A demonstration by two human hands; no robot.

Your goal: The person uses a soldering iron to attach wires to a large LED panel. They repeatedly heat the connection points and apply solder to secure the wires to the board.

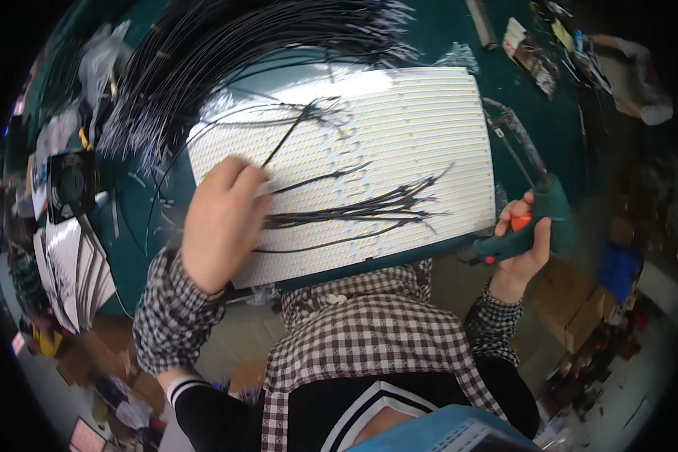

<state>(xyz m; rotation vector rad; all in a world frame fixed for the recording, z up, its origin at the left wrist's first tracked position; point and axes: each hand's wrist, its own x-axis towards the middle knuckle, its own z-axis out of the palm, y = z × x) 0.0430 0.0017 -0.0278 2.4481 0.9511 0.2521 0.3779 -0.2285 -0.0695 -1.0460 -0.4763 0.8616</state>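
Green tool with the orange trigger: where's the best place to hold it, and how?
Probably by its thick green handle, coming from the near side, as the right hand does now. The handle lies nearer, with the orange trigger beside it, while the thin metal nose points away.

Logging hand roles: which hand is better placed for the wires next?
Likely the left hand: it is at the black wires, while the right hand grips a green tool beside the white board.
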